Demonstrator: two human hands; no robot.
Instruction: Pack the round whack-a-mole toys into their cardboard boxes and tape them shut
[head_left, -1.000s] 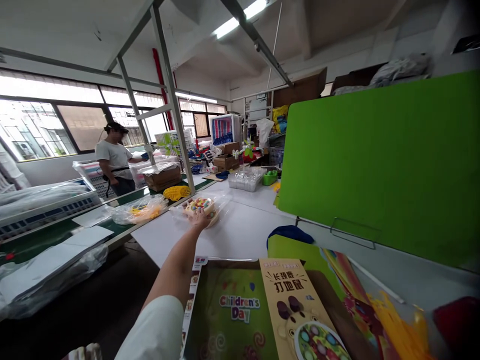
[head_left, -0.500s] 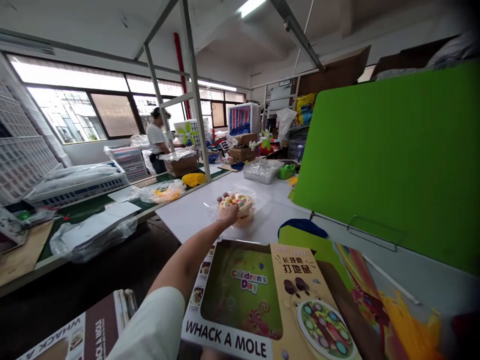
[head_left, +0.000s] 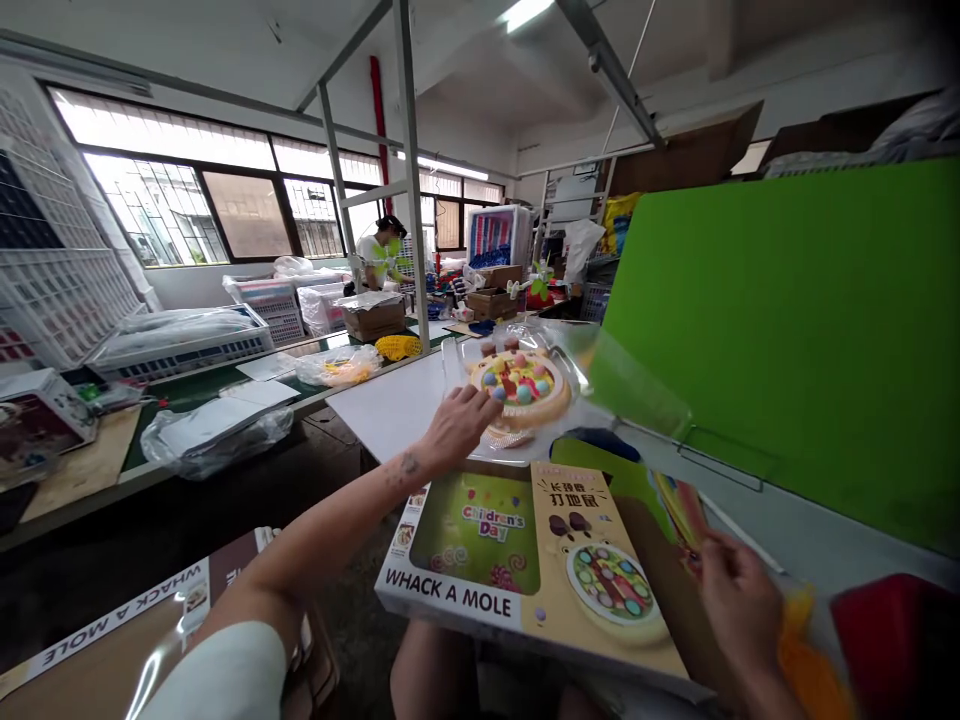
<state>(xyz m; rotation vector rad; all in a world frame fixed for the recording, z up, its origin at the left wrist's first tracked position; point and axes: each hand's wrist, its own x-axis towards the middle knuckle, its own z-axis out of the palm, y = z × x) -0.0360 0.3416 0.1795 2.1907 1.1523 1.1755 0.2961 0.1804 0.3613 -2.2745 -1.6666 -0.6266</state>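
Giraffe-faced whack-a-mole toy [head_left: 529, 385]: lies face up on the white-topped bench [head_left: 390, 410], just beyond the window box, in clear plastic packaging [head_left: 649, 390] whose thin panel slants out to the right. Left hand [head_left: 461, 425]: palm down, fingers loosely bent and partly spread, fingertips over the toy's near-left edge; contact or actual hold cannot be told. Handling estimate: toy probably light for its bulk, hollow and stiff, with a rounded, smooth rim; clear plastic likely slippery, flexible and easily creased. Best hold judged to be opposite sides of the body rim, keeping off the brown horns, the coloured domes and the loose panel. Nearer: the window box [head_left: 551, 560], lettered "WHACK A MOLE", sits above the wearer's legs, a green "Children's Day" print [head_left: 491, 530] visible through its window; thin card, likely to dent if squeezed. Right hand [head_left: 739, 590]: beside the box's right side, fingers curled together at the edge of a colourful printed sheet [head_left: 675, 510]; grip not certain. Farther out: second box [head_left: 112, 645] low at left, green board [head_left: 765, 330] at right, co-worker [head_left: 370, 255] behind a cardboard carton [head_left: 373, 318].
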